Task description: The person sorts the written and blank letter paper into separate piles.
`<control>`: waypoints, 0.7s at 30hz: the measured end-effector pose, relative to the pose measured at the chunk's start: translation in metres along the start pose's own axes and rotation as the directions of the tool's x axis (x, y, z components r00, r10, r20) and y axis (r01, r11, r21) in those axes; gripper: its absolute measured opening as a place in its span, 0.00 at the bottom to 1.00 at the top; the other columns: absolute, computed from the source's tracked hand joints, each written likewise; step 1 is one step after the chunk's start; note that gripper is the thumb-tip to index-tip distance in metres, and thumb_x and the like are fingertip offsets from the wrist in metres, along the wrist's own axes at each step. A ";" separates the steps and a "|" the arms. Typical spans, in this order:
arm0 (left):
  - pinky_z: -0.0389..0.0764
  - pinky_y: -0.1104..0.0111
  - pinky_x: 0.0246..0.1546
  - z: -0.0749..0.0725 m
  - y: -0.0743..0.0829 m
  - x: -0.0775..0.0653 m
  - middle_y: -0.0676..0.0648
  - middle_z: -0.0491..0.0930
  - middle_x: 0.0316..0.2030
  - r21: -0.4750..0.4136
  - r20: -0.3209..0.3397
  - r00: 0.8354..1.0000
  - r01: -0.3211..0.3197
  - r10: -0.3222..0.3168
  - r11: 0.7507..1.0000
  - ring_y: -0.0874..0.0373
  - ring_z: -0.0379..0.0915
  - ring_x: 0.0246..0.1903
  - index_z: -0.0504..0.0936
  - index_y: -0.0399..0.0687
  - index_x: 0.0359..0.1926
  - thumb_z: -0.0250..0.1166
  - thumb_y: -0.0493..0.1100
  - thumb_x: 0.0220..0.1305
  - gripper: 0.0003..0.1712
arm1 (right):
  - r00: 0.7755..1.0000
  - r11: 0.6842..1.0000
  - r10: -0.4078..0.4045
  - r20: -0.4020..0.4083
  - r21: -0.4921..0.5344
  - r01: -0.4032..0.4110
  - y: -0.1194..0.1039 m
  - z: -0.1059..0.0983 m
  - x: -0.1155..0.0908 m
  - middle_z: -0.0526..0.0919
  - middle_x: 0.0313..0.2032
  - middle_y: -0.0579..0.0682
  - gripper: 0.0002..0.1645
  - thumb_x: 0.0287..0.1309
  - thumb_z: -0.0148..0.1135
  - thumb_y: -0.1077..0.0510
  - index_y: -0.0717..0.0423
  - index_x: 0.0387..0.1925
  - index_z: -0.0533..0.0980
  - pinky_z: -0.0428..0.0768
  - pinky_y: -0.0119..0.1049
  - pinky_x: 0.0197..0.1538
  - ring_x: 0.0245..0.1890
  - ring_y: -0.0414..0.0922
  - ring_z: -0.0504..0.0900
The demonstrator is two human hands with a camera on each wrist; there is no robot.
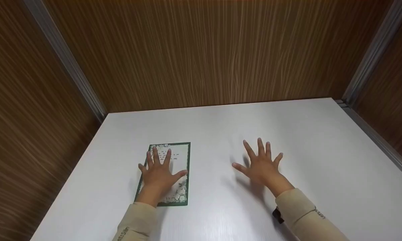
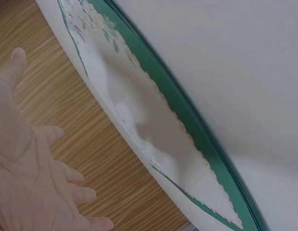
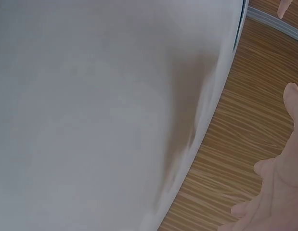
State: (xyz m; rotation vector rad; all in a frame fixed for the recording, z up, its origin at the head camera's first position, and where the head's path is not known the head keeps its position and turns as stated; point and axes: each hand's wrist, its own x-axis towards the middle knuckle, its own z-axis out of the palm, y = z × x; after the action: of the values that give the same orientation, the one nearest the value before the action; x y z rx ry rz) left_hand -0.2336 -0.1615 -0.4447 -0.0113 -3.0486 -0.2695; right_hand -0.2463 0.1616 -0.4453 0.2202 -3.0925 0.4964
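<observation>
My left hand (image 1: 158, 175) hovers above a flat rectangular piece with a green border (image 1: 184, 160), its fingers spread wide. The piece has a white middle with several lines of small print and pale flowers at its corners; my hand and wrist cover part of it. In the left wrist view, the green-edged piece (image 2: 163, 91) lies on the table with a hand shadow across it. Over the bare tabletop to the right, my right hand (image 1: 263, 169) is held with fingers splayed, holding nothing. Its palm (image 3: 283, 192) shows at the right of the right wrist view.
The white table (image 1: 214, 127) reaches back to a brown wood-grain panel (image 1: 201, 53). Similar panels stand at left and right, joined by grey metal posts (image 1: 67, 63). A small black object (image 1: 278, 215) shows at the right sleeve (image 1: 298, 207).
</observation>
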 end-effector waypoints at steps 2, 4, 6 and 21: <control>0.37 0.30 0.58 0.000 -0.003 0.000 0.30 0.34 0.71 -0.009 0.007 1.000 0.006 -0.006 1.000 0.32 0.27 0.69 0.51 0.54 0.74 0.54 0.79 0.51 0.57 | 1.000 1.000 0.000 0.009 0.005 0.000 -0.004 0.001 0.001 0.34 0.72 0.66 0.59 0.51 0.40 0.17 0.42 0.75 0.43 0.28 0.77 0.54 0.69 0.68 0.31; 0.37 0.30 0.59 -0.001 -0.007 0.000 0.31 0.34 0.72 -0.015 0.013 1.000 0.013 -0.013 1.000 0.33 0.27 0.69 0.50 0.54 0.75 0.54 0.79 0.52 0.58 | 1.000 1.000 -0.001 0.017 0.013 0.001 -0.008 0.003 0.002 0.34 0.72 0.65 0.59 0.51 0.40 0.17 0.41 0.75 0.42 0.28 0.77 0.55 0.69 0.67 0.31; 0.37 0.30 0.59 -0.001 -0.010 0.000 0.31 0.33 0.72 -0.024 0.019 1.000 0.018 -0.018 1.000 0.32 0.27 0.69 0.50 0.54 0.75 0.54 0.78 0.52 0.57 | 1.000 1.000 -0.005 0.017 0.020 0.005 -0.013 0.004 0.004 0.35 0.72 0.65 0.59 0.50 0.40 0.17 0.41 0.75 0.43 0.29 0.77 0.55 0.69 0.67 0.32; 0.34 0.31 0.60 -0.003 -0.031 0.004 0.32 0.30 0.72 -0.090 0.081 0.994 0.080 -0.073 0.993 0.33 0.22 0.69 0.46 0.52 0.75 0.55 0.76 0.55 0.57 | 0.997 0.992 -0.020 0.070 0.123 0.012 -0.049 0.017 0.016 0.36 0.73 0.62 0.58 0.51 0.44 0.18 0.38 0.75 0.40 0.33 0.74 0.60 0.71 0.64 0.35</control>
State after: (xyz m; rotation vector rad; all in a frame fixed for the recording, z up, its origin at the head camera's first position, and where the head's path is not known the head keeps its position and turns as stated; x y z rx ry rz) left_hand -0.2377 -0.1924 -0.4465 0.0918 -3.1144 -0.4258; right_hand -0.2553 0.1081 -0.4459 0.2692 -3.1291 0.6935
